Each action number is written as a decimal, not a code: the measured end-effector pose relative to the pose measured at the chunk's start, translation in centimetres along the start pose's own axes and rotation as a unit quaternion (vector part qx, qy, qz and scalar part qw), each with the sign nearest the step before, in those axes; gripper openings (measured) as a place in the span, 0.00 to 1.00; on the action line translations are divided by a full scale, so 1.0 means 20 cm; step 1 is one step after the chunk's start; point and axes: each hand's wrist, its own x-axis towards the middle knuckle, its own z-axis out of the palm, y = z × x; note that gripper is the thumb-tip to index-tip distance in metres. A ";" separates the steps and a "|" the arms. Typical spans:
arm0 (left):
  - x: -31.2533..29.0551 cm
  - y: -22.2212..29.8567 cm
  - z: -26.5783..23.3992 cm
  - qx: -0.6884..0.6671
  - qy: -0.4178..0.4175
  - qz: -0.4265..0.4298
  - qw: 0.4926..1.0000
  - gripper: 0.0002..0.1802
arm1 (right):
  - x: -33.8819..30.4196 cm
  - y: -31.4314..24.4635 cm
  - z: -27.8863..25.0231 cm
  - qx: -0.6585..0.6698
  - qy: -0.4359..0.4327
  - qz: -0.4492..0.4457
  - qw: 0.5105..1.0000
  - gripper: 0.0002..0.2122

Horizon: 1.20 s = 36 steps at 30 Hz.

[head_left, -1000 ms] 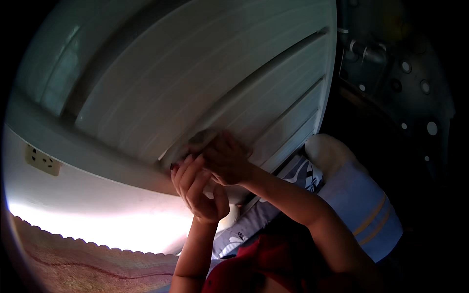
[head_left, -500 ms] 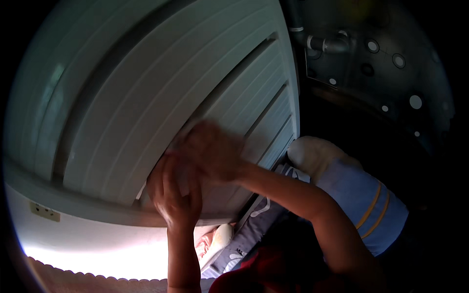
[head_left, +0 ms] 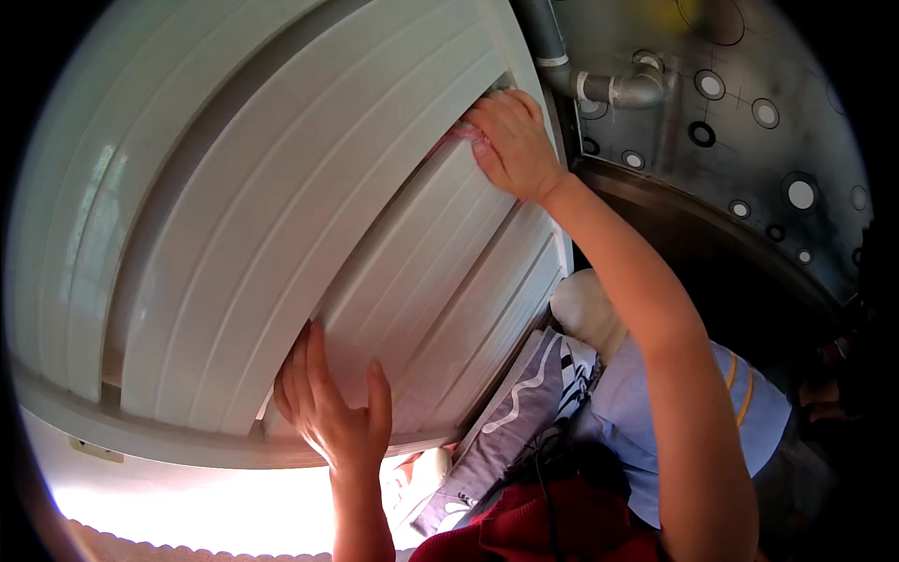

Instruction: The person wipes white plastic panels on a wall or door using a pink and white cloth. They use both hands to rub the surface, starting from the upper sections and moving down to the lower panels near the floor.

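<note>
A tall white slatted panel point(head_left: 272, 225), apparently a drawer front, fills the left and middle of the view, with dark gaps between its broad ribbed sections. My right hand point(head_left: 513, 140) is at the upper right end of one gap, its fingers curled over a thin pink, crumpled piece of cloth point(head_left: 473, 133). Part of the cloth is hidden under the hand. At the lower left end of the same gap rests my left hand point(head_left: 330, 403). Its fingertips reach into the gap, the thumb stands apart, and I see nothing held.
Behind the panel's right edge, a grey pipe point(head_left: 641, 89) runs along a dark wall with circle patterns point(head_left: 709, 84). Below lie a grey patterned cloth point(head_left: 515, 393) and a blue one with yellow stripes point(head_left: 623, 389). A wall socket point(head_left: 96, 451) sits at lower left.
My hands were close together and blurred near the middle of the gap. The right hand has moved up and right along it; the left stays low. The picture is brighter.
</note>
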 end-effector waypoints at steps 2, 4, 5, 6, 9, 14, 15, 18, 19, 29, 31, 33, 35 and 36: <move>0.00 -0.01 -0.01 -0.002 0.008 -0.005 1.000 0.33 | 0.01 0.09 -0.02 -0.066 -0.036 0.005 0.997 0.13; 0.00 0.00 0.01 0.019 0.020 -0.006 1.000 0.32 | 0.03 0.11 -0.06 -0.094 -0.053 -0.032 0.994 0.12; 0.01 -0.01 0.01 0.019 0.023 -0.008 1.000 0.32 | 0.04 0.10 -0.06 -0.094 -0.054 -0.015 0.994 0.12; 0.01 -0.01 0.01 0.015 0.033 -0.002 0.999 0.31 | 0.04 0.09 -0.06 -0.097 -0.058 0.002 0.994 0.11; 0.01 -0.02 0.05 0.010 0.054 0.004 0.998 0.30 | 0.02 -0.01 -0.04 -0.052 -0.007 0.108 0.993 0.10; 0.02 -0.04 0.04 0.011 0.079 0.002 0.997 0.28 | -0.17 -0.01 -0.18 0.094 0.054 0.330 0.938 0.12; 0.02 -0.04 0.05 0.013 0.087 0.005 0.996 0.28 | -0.25 0.05 -0.24 0.061 0.078 0.419 0.903 0.11; 0.01 -0.04 0.07 0.020 0.105 0.010 0.994 0.27 | -0.30 0.05 -0.36 0.079 0.158 0.563 0.807 0.11; 0.01 -0.05 0.07 0.030 0.116 0.010 0.993 0.27 | -0.28 0.04 -0.39 0.137 0.213 0.615 0.747 0.10; 0.01 -0.02 0.11 0.063 0.105 0.021 0.992 0.26 | 0.07 -0.04 -0.11 0.283 0.073 0.360 0.886 0.23; 0.00 -0.03 0.10 0.075 0.110 0.019 0.991 0.27 | 0.07 -0.17 0.01 0.209 0.033 0.283 0.935 0.24; 0.00 -0.02 0.10 0.079 0.098 0.019 0.992 0.28 | 0.02 -0.19 0.13 0.115 0.095 0.231 0.961 0.26; 0.00 0.00 0.10 0.084 0.087 0.019 0.992 0.28 | -0.02 -0.18 0.12 0.113 0.090 0.241 0.960 0.26; 0.00 0.00 0.10 0.076 0.075 0.006 0.994 0.29 | -0.04 -0.19 0.11 0.113 0.083 0.247 0.959 0.26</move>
